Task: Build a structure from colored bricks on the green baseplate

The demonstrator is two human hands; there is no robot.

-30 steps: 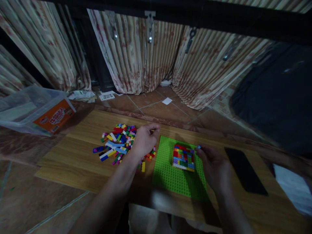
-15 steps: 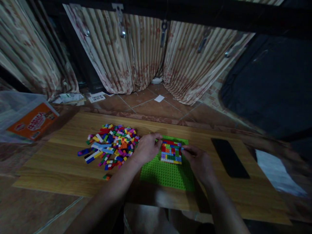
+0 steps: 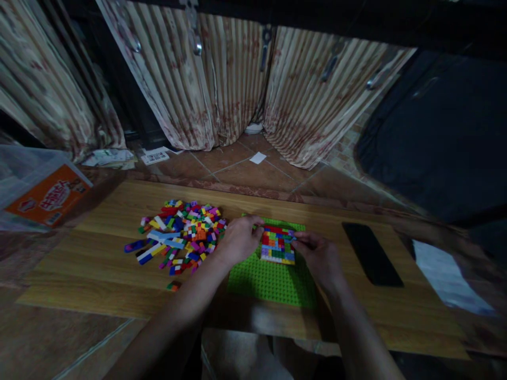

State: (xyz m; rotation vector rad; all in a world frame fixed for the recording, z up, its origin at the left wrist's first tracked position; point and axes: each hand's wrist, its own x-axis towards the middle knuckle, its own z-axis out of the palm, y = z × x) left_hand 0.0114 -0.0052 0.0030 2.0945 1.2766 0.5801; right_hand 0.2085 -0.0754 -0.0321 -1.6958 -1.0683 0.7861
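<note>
Both your hands are at the multicoloured brick panel [image 3: 278,252], a low, roughly square block of toy building bricks on the far half of the green studded baseplate [image 3: 269,287]. Red bricks along its far edge; lavender, white and yellow along the near one.

Your left hand [image 3: 241,240] is at the panel's left side, knuckles up, fingers bent, thumb pointing in toward the edge. Whether those fingers grip the panel or just rest by it, cannot tell. Your right hand [image 3: 321,258] comes in from the other side, thumb and forefinger drawn close at the far right corner, against a small bluish brick [image 3: 293,239]. Gripped or merely pressed, cannot tell; too small and dim.

Baseplate lies on the wood-grain table [image 3: 95,248]. Left of it, a loose brick pile [image 3: 200,232] in mixed colours, long light-blue pieces [image 3: 166,240] lying across its left part. One orange-and-green piece [image 3: 173,286] sits apart, near your left forearm. To the right of your right hand, a flat black slab [image 3: 372,254]; beyond that, a white sheet [image 3: 447,277].

Clear plastic bin [image 3: 24,158] with an orange label [image 3: 51,195] at far left. Striped curtains [image 3: 229,79] hang beyond the table.
</note>
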